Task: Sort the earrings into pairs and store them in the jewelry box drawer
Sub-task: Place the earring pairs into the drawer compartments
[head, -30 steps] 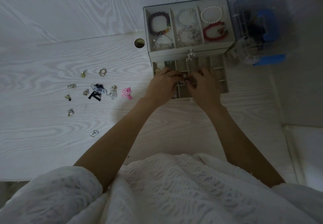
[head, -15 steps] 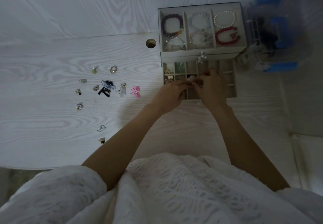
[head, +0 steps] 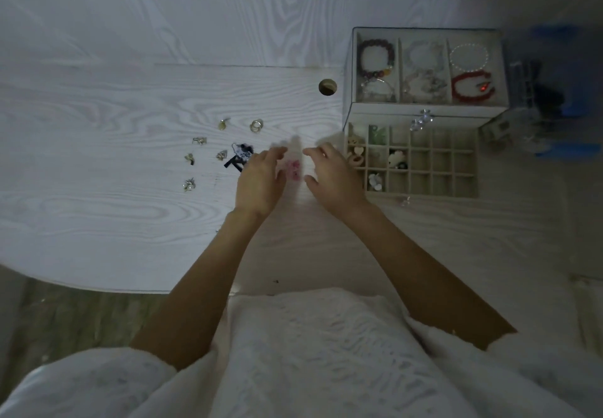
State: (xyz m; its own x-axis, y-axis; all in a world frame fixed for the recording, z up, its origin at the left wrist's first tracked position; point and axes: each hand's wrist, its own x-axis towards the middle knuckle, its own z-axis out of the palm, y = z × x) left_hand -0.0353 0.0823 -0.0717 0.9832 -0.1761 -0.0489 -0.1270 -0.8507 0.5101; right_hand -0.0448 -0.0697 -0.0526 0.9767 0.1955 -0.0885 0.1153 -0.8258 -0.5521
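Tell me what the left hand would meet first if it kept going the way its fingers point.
The left hand points up and slightly right, away from the person. Ahead of its fingertips lies only bare desk; the pink earrings sit just right of that line. Its height above the desk is unclear.

A pale table (head: 98, 163) with bold wood grain fills the view, its far edge meeting a wall (head: 163, 10) of the same whitish grain. A round cable hole (head: 327, 87) sits near that far edge. Below the near edge, darker wood flooring (head: 65, 316) shows. Light is dim and bluish.
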